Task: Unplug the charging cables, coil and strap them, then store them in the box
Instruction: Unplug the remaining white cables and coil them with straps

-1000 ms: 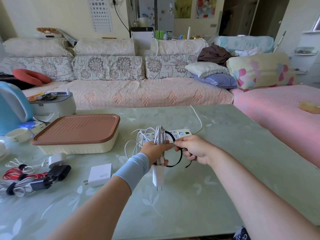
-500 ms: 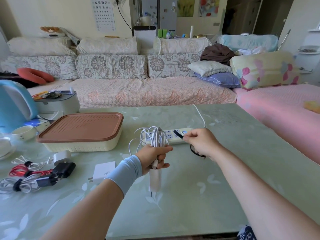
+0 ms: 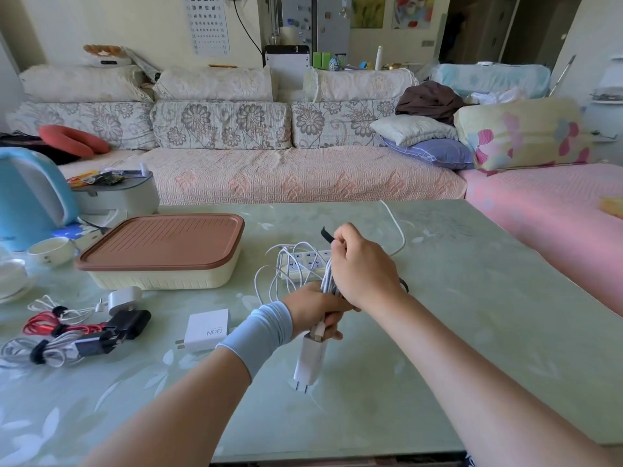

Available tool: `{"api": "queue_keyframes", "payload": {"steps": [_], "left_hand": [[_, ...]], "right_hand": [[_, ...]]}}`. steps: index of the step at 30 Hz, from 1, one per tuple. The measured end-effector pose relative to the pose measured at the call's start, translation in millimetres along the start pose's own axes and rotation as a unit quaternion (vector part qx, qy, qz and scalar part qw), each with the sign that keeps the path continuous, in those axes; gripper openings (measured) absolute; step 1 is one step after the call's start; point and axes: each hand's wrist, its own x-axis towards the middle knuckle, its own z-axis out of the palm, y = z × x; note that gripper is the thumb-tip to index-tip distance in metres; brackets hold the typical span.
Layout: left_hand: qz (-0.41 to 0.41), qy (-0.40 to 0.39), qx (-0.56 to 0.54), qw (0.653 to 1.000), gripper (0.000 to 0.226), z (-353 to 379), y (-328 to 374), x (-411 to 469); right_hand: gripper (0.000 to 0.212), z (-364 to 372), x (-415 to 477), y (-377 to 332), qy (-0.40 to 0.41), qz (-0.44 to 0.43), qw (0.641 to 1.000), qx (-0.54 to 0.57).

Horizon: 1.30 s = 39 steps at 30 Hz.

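My left hand (image 3: 315, 308) grips a coiled white charging cable (image 3: 286, 267) above the table, and its white plug adapter (image 3: 308, 360) hangs below my fist with the prongs down. Just above it, my right hand (image 3: 362, 264) pinches a black strap (image 3: 326, 234), whose free end sticks up past my fingers; the rest passes behind the coil. A white power strip (image 3: 305, 261) lies on the table behind the coil. The cream box with a brown lid (image 3: 161, 247), shut, sits to the left.
A white GaN charger (image 3: 206, 329) lies near my left wrist. Strapped cables with chargers (image 3: 77, 328) lie at the table's left. A blue kettle (image 3: 30, 197), a cup (image 3: 50, 251) and a grey appliance (image 3: 118, 193) stand at the far left. A sofa runs behind the table.
My right hand has moved left and up over the coil, carrying the black strap from beside the bundle to above it. My left hand has kept its hold on the cable.
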Motion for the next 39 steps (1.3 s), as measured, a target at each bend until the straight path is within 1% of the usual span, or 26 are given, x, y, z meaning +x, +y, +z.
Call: {"api": "queue_keyframes", "payload": {"steps": [4,6,7,10,11,12,14,15,16,17,19,21,23,25,26,28,29,30,32,33,35,37,39], "left_hand": [[-0.03,0.033,0.019,0.999,0.049,8,-3,4],[-0.041,0.043,0.016,0.998,0.049,12,-3,3],[-0.038,0.046,0.018,0.998,0.044,13,-3,3],[-0.011,0.08,0.071,0.994,0.015,14,0,4],[-0.004,0.109,0.104,0.989,0.012,13,-1,6],[0.005,0.149,0.152,0.977,0.016,12,-1,7],[0.029,0.242,0.268,0.932,0.032,7,-3,9],[0.036,0.267,0.296,0.916,0.036,6,-4,10],[0.035,0.266,0.29,0.919,0.035,5,-4,10],[0.029,0.244,0.262,0.933,0.031,4,-3,10],[0.013,0.18,0.213,0.96,0.021,5,-2,10],[0.009,0.139,0.182,0.973,0.015,3,-1,10],[-0.003,0.122,0.152,0.981,0.015,0,-1,10],[-0.019,0.121,0.12,0.985,0.021,-2,-3,12],[-0.025,0.121,0.099,0.987,0.024,-3,-4,12],[-0.035,0.124,0.051,0.99,0.028,-3,-6,13],[-0.038,0.127,0.029,0.991,0.029,-4,-5,13],[-0.04,0.131,0.007,0.991,0.028,-4,-5,13],[-0.041,0.139,-0.024,0.989,0.028,-6,-4,14],[-0.036,0.141,-0.027,0.989,0.028,-7,-4,14],[-0.017,0.14,-0.017,0.99,0.021,-9,-4,14],[0.001,0.137,0.003,0.991,0.014,-7,-1,12],[0.011,0.139,0.03,0.99,0.018,-3,3,9]], "right_hand": [[0.018,5,1,0,-0.033,0.042,0.998,-0.035],[0.017,5,2,3,-0.051,0.05,0.997,-0.009],[0.015,6,3,4,-0.053,0.047,0.997,0.009],[0.011,8,5,6,-0.033,0.035,0.998,0.051],[0.011,7,6,7,-0.028,0.037,0.997,0.058],[0.011,7,8,8,-0.025,0.041,0.997,0.062],[0.012,8,10,11,-0.021,0.056,0.996,0.071],[0.012,8,11,12,-0.019,0.063,0.995,0.078],[0.011,9,12,13,-0.015,0.067,0.994,0.085],[0.011,10,12,13,-0.014,0.066,0.994,0.088],[0.012,13,11,13,-0.017,0.059,0.994,0.091],[0.014,14,10,13,-0.018,0.055,0.994,0.095],[0.014,13,10,13,-0.012,0.052,0.996,0.073],[0.012,10,11,14,0.014,0.041,0.998,0.038],[0.012,9,12,15,0.037,0.034,0.998,0.046],[0.014,4,12,16,0.066,0.015,0.989,0.132],[0.015,2,12,17,0.055,0.005,0.981,0.188],[0.014,-1,10,17,0.022,0.003,0.97,0.241],[0.008,-5,4,14,-0.073,0.026,0.947,0.312],[0.006,-6,1,13,-0.11,0.04,0.938,0.325],[0.008,-5,-2,12,-0.153,0.066,0.933,0.318],[0.014,-2,-3,12,-0.17,0.096,0.934,0.299],[0.018,2,-4,12,-0.165,0.127,0.936,0.285]]}}
